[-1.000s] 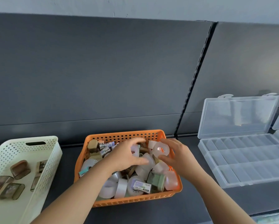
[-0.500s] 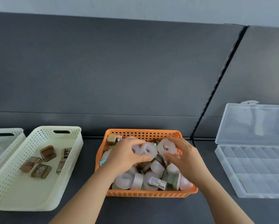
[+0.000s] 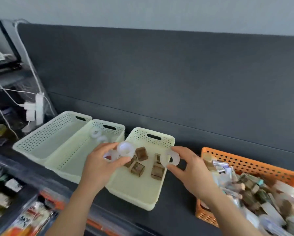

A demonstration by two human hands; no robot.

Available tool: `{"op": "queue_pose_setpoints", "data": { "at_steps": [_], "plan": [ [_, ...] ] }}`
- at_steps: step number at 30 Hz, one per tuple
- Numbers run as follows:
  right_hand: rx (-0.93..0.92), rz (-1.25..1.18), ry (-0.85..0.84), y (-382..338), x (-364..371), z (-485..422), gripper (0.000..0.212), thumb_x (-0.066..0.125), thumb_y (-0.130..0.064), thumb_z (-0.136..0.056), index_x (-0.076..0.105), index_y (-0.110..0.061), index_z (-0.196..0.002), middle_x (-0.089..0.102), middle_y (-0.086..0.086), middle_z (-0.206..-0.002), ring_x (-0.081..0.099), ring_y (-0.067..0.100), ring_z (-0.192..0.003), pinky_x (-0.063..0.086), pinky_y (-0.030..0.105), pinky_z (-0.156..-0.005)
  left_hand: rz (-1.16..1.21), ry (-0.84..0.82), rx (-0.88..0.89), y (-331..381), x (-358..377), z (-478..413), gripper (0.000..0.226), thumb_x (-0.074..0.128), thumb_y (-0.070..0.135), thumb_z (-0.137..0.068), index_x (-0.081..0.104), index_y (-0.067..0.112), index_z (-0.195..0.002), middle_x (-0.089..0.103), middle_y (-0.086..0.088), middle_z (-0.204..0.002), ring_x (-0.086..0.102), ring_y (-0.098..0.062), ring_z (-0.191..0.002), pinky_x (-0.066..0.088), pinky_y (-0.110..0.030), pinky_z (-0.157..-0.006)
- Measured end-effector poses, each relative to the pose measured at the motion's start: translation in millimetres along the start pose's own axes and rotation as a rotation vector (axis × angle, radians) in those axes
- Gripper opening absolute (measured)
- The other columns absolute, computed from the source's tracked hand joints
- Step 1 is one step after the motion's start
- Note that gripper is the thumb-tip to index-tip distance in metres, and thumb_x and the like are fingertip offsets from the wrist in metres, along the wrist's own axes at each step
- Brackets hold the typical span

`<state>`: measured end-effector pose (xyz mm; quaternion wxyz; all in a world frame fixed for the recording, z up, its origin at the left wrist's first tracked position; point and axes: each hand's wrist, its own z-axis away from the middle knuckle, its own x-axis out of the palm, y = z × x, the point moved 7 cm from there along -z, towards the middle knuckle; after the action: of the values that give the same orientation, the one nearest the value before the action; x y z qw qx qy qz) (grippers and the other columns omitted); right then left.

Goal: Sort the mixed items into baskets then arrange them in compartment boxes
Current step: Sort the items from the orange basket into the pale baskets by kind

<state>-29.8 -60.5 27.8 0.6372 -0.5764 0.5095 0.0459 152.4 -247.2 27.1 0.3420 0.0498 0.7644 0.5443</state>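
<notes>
Three translucent white tape rolls are gripped over the cream perforated basket of brown blocks — two curled into the left hand, one pinched by the right hand. The middle cream perforated basket, where two like rolls lie, is set leftward and beyond; the left hand is nearer. The orange perforated basket is blurred and cut off at the right.
</notes>
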Motion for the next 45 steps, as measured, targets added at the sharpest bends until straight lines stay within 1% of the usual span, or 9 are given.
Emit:
{"op": "queue_pose_setpoints", "data": {
  "at_steps": [3,7,14,19,21,25,33,39,45],
  "plan": [
    [0.02,-0.047,-0.046,-36,53,-30,0.052,0.068,-0.029,-0.086,0.049,-0.03,-0.134,0.048,-0.02,-0.131,0.049,-0.001,-0.113,0.034,0.007,-0.089,-0.082,0.011,-0.059,-52,-49,-30,0.043,0.086,0.035,-0.065,0.066,0.04,-0.103,0.061,0.02,-0.108,0.057,-0.001,-0.098,0.045,-0.022,-0.079],
    [0.067,-0.055,-0.049,-73,111,-63,0.049,0.066,-0.031,-0.087,0.048,-0.034,-0.132,0.047,-0.023,-0.125,0.052,-0.007,-0.082,0.04,0.003,-0.066,-0.229,-0.093,-0.044,-107,-85,-74,0.049,0.083,0.041,-0.068,0.065,0.03,-0.112,0.06,0.018,-0.111,0.057,-0.004,-0.098,0.047,-0.024,-0.08],
    [0.189,-0.077,-0.018,-96,168,-89,0.044,0.065,-0.03,-0.086,0.053,-0.032,-0.128,0.052,-0.021,-0.128,0.053,0.0,-0.104,0.047,0.023,-0.09,-0.38,-0.494,-0.018,-156,-66,-128,0.059,0.082,0.043,-0.069,0.061,0.025,-0.121,0.057,0.01,-0.115,0.057,-0.011,-0.101,0.046,-0.028,-0.087],
    [0.223,0.018,-0.027,-98,179,-100,0.049,0.065,-0.031,-0.087,0.05,-0.029,-0.133,0.052,-0.016,-0.134,0.055,-0.003,-0.086,0.04,0.016,-0.082,-0.551,-0.786,-0.026,-181,-45,-133,0.056,0.079,0.037,-0.072,0.057,0.031,-0.123,0.051,0.007,-0.115,0.056,-0.014,-0.1,0.045,-0.027,-0.088],
    [0.22,0.067,-0.044,-100,182,-107,0.051,0.065,-0.031,-0.088,0.048,-0.029,-0.136,0.049,-0.014,-0.138,0.056,0.001,-0.102,0.035,0.012,-0.086,-0.606,-0.823,0.0,-184,-44,-134,0.051,0.068,0.021,-0.082,0.052,0.029,-0.129,0.047,0.002,-0.123,0.055,-0.019,-0.109,0.044,-0.029,-0.093],
    [0.174,0.133,-0.096,-105,190,-124,0.053,0.064,-0.03,-0.089,0.046,-0.027,-0.138,0.047,-0.013,-0.14,0.047,0.004,-0.122,0.028,0.007,-0.09,-0.592,-0.71,0.145,-164,-51,-146,0.055,0.062,0.016,-0.087,0.038,0.015,-0.137,0.042,-0.003,-0.134,0.046,-0.019,-0.118,0.036,-0.023,-0.093],
    [0.101,0.314,-0.268,-109,224,-155,0.055,0.063,-0.036,-0.087,0.046,-0.026,-0.138,0.047,-0.009,-0.142,0.048,0.013,-0.125,0.038,0.024,-0.1,-0.849,-0.587,0.452,-156,-57,-154,0.043,0.061,0.033,-0.088,0.055,0.016,-0.127,0.054,0.001,-0.131,0.043,-0.022,-0.121,0.033,-0.03,-0.1],
    [0.059,0.51,-0.327,-102,237,-157,0.051,0.056,-0.042,-0.089,0.048,-0.021,-0.135,0.05,-0.001,-0.137,0.039,0.019,-0.13,0.026,0.027,-0.108,-0.627,-0.401,0.427,-150,-85,-147,0.045,0.06,0.04,-0.089,0.057,0.016,-0.128,0.057,0.002,-0.129,0.05,-0.021,-0.117,0.039,-0.032,-0.099],
    [0.006,0.411,-0.12,-118,203,-132,0.049,0.054,-0.043,-0.092,0.049,-0.02,-0.135,0.048,-0.005,-0.141,0.04,0.015,-0.131,0.026,0.022,-0.107,-0.405,-0.282,0.406,-116,-91,-132,0.035,0.056,0.041,-0.087,0.067,0.02,-0.114,0.066,0.006,-0.113,0.058,-0.019,-0.104,0.04,-0.024,-0.088]
  ]
}}
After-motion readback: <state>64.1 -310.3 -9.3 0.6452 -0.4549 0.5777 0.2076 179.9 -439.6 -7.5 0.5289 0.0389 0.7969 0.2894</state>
